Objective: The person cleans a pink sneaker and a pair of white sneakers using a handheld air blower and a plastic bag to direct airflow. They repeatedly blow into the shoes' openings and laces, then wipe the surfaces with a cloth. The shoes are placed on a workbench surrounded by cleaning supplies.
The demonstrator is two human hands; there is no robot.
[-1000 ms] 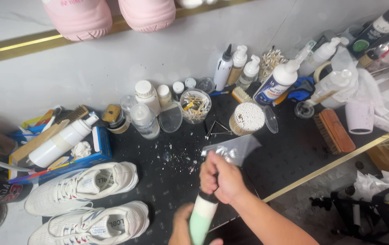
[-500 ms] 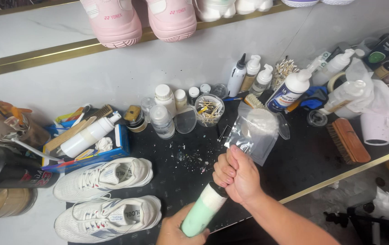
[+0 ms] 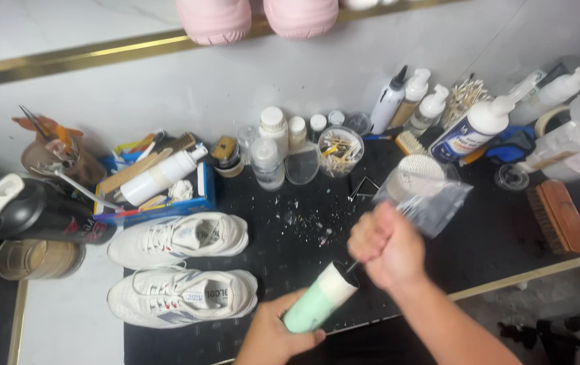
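Head view: two white sneakers lay side by side on the black desk, toes pointing left. Above, two pink shoes poked off the gold-edged shelf. One wooden brush sat at the desk's right end, one tub of cotton swabs near the middle, one blue box stuffed with tools beside the sneakers, one black bottle lying at far left. Small white bottles crowded the back wall; too many overlapped to count surely.

Both hands were busy. The left hand was wrapped around the low end of one green tube, gripping it. The right hand was a closed fist around a thin tool, with a clear plastic bag caught in that fist too.

Against half a second back: the fist had lifted off the tube's mouth and drawn away to the upper right. The tube's white open end was bare, with only the thin tool reaching towards it. The bag had moved right with the fist.

The tube was held over the desk's front edge, its long axis slanting from lower left to upper right, with the open end aimed up-right at the fist.
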